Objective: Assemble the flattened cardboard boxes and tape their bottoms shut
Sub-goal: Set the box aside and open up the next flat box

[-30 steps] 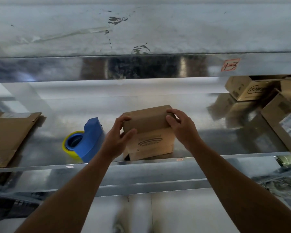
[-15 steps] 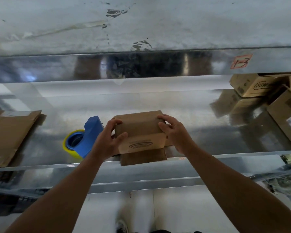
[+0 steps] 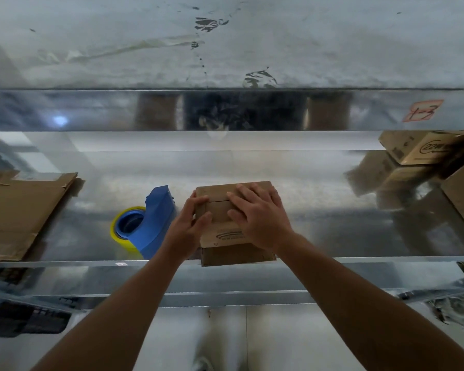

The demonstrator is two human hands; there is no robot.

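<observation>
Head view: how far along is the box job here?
Done: the small box stands erected on the shelf, flaps folded closed. In hand: the right hand presses the flaps flat while the left hand grips the box's side. Left: taping, since the tape dispenser lies untouched beside it, and the flattened cardboard waits.

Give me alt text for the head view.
A small cardboard box sits on a metal shelf; the right hand presses flat on its folded flaps, the left hand grips its left edge. A blue tape dispenser stands beside it.
</observation>
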